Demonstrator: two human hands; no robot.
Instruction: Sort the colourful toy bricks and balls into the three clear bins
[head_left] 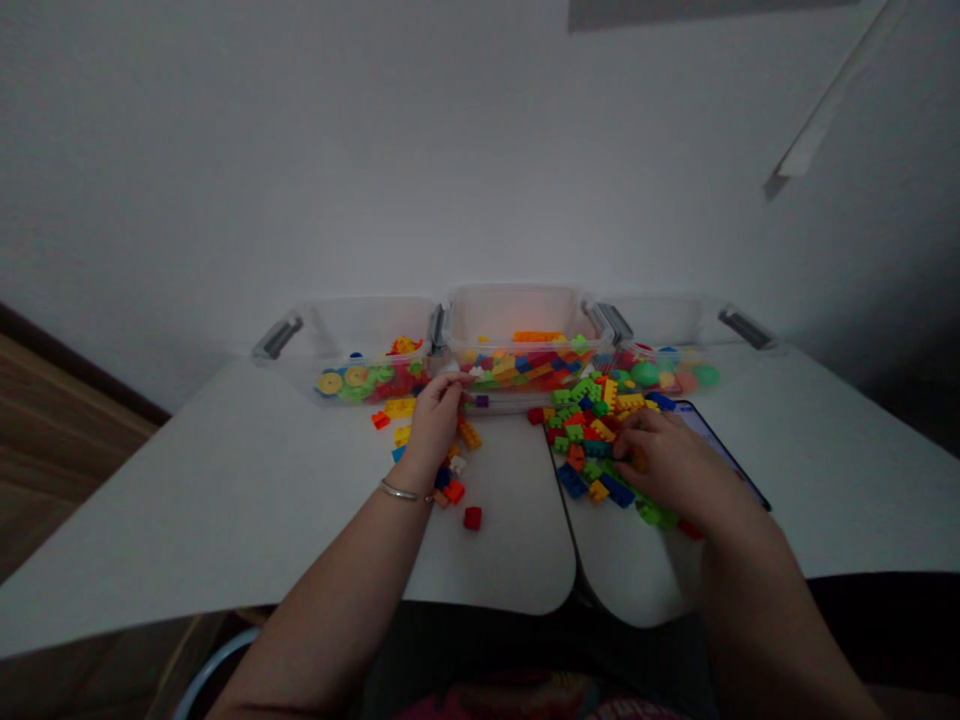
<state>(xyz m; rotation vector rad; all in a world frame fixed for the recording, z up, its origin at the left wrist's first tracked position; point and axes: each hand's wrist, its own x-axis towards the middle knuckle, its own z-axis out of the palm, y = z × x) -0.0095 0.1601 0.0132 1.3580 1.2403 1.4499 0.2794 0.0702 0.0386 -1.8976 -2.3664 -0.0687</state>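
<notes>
My left hand [437,412] is at the front of the middle bin, its fingertips pressed together. Whatever it may hold is too small to make out. A purple brick [482,401] sits just right of those fingertips. Below and around the left wrist are scattered toy bricks, among them a red brick [472,518] and a yellow brick [469,433]. My right hand [658,452] reaches into a mixed pile of toy bricks [577,433], fingers curled. An orange piece [639,460] shows by its fingers; whether it is gripped is unclear.
Three clear plastic bins stand against the wall: a left bin [360,330], a middle bin [517,310] and a right bin [660,325], all with toy pieces. A phone or tablet [731,455] lies beyond my right hand. A gap [568,520] divides the white tabletop [510,560].
</notes>
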